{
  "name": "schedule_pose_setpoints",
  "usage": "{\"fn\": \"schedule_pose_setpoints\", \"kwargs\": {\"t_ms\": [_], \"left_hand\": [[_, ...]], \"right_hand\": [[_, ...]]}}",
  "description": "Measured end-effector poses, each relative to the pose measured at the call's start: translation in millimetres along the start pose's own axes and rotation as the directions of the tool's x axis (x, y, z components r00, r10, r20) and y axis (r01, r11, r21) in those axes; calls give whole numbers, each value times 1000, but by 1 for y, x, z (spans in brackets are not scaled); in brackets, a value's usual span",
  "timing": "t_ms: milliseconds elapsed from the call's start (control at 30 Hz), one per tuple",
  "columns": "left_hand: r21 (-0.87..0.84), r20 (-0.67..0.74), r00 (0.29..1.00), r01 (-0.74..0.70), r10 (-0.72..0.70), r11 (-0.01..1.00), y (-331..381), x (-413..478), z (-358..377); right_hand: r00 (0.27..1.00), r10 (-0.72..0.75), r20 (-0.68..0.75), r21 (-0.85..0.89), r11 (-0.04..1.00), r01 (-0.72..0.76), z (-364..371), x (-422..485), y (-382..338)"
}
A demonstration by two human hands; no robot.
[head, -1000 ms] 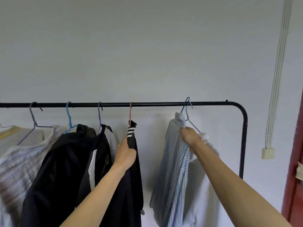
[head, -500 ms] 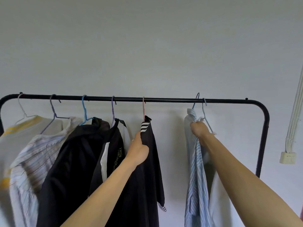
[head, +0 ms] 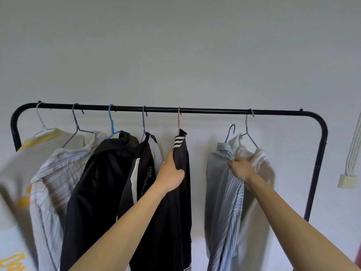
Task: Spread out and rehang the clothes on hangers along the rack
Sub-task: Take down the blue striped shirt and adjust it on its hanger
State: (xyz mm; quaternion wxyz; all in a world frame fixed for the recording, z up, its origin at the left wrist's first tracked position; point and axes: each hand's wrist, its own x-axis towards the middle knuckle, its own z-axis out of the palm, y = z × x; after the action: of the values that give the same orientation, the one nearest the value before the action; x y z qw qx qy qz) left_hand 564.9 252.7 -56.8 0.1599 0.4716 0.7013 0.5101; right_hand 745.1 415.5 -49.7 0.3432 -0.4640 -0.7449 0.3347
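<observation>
Hands stay-free and well apart below the black metal rack (head: 214, 110): left hand (head: 172, 173) grips a black white-striped jacket (head: 181, 212) on a pink wire hanger (head: 179, 122); right hand (head: 241, 169) clutches a pale blue striped shirt (head: 224, 202), its blue wire hanger (head: 230, 132) unhooked just under the rail.

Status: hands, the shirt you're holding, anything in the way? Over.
Left hand grips black striped garment. Right hand grips blue striped shirt, its blue hanger off the rail. White garment hangs close beside it.
</observation>
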Motion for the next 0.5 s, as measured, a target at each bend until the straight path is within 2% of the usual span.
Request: {"fn": "schedule_pose_setpoints", "kwargs": {"t_ms": [167, 267, 300, 367, 433, 500], "left_hand": [[138, -6, 998, -62, 63, 988, -15, -17, -4], [374, -38, 991, -105, 128, 921, -18, -39, -5], [514, -67, 974, -152, 216, 845, -19, -46, -5], [751, -48, 881, -279, 471, 599, -24, -57, -2], [808, 39, 794, -382, 607, 448, -26, -68, 4], [789, 129, 718, -492, 684, 367, -28, -78, 15]], "right_hand": [[1000, -18, 24, -21, 1000, 18, 14, -27, 7], [999, -28, 44, -69, 997, 31, 21, -50, 14], [998, -39, 48, -86, 995, 43, 24, -59, 17], [997, -70, 40, -115, 991, 75, 28, -81, 27], [996, -84, 27, -124, 989, 87, 30, -110, 38], [997, -79, 5, -93, 992, 80, 32, -138, 54]]}}
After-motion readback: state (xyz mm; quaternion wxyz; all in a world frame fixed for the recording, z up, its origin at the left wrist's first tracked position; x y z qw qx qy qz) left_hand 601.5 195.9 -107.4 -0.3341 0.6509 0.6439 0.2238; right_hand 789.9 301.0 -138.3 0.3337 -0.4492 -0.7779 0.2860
